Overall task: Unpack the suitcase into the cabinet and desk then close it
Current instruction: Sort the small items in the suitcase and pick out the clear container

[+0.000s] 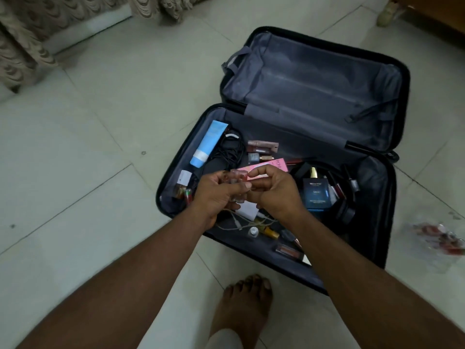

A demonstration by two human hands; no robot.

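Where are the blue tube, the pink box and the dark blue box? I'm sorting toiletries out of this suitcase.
blue tube [207, 144]: head view, middle of its body.
pink box [270, 167]: head view, upper face near the lettering.
dark blue box [316, 193]: head view, front face.

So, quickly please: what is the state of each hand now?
Left hand: grips small clear bottles.
Right hand: pinches the flat pink box, it seems.

Dim, soft light; blurred, bowed edges
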